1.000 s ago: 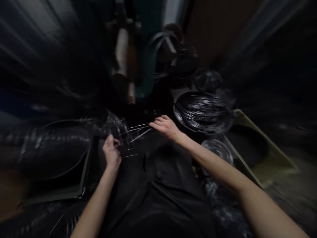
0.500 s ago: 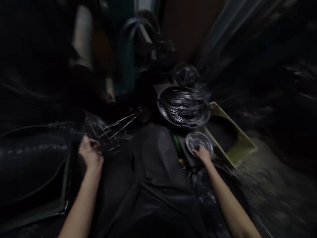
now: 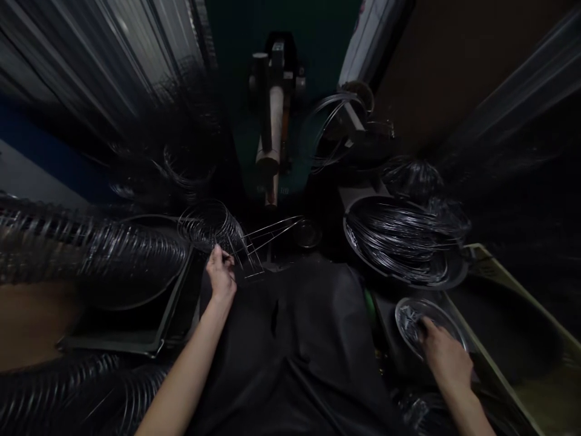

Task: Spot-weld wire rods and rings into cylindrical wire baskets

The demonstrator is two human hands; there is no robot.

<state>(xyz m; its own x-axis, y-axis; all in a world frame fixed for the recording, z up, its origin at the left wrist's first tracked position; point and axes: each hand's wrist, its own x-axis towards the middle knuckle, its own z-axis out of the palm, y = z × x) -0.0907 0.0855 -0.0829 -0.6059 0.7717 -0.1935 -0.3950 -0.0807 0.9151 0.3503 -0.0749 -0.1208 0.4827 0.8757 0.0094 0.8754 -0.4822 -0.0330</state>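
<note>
"What's crowding my reach?"

"On my feed, a broad dark round basin [image 3: 455, 274] heaped with thin silvery wires [image 3: 394, 236] stands just beyond the small round shiny dish [image 3: 436, 307], and a yellow-green rectangular crate [image 3: 483, 257] hems that dish in on the right. Left, a dense row of dark metal wire rings [image 3: 136, 248] sits over a dark green crate [image 3: 169, 321]. My lap is covered by a smooth black apron [image 3: 304, 327]."

"And the hands?"

"My left hand [image 3: 222, 272] has its fingers pinched at the near edge of a loose bundle of thin silver wire rings [image 3: 211, 221], ahead of the apron's left side. My right hand [image 3: 447, 357] dips curled fingers into the dish, by its small grey pieces [image 3: 410, 320]; I can't tell whether they grip any."

"What can't you make out?"

"The right fingertips, hidden behind the hand. The right forearm and yellow-green crate are cut off at the border; the far corners are dark and smeared."

"Counts?"

"Two hands, one dish, one basin, one ring bundle in hand, two long straight wires [image 3: 272, 228] reaching right from it. The grey pieces overlap too much to number."
</note>
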